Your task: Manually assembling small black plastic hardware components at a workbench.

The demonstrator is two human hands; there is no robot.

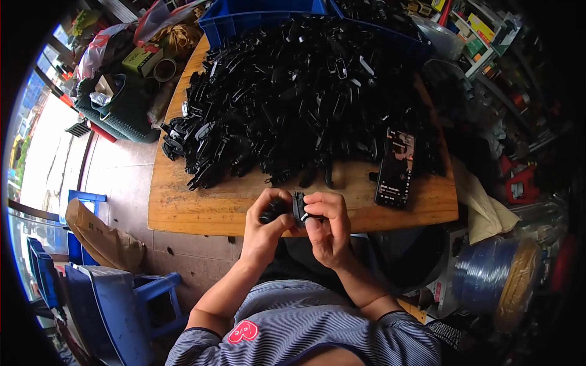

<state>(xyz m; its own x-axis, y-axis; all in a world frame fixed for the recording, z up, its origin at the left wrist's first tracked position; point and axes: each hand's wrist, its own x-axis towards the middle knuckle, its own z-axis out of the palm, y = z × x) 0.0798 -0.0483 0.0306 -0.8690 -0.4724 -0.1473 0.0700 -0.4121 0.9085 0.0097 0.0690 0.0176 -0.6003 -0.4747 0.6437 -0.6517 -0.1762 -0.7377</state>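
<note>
Close to the table's front edge, my two hands meet over small black plastic parts. My left hand (267, 227) is closed around a dark rounded black part (271, 211), partly hidden by the fingers. Between the fingertips of my right hand (329, 227) is a narrow black plastic piece (299, 207) with a pale glint on it, held upright. The two parts sit side by side, and I cannot tell whether they touch. Beyond my hands, a big heap of similar black plastic parts (287, 104) covers most of the wooden table (201, 210).
A phone (395, 168) with a lit screen lies right of my hands, against the heap. Blue bins (262, 18) stand at the far edge. A blue stool (162, 299) is at lower left, and a wrapped spool (494, 280) is at right. Shelves (488, 52) line the right.
</note>
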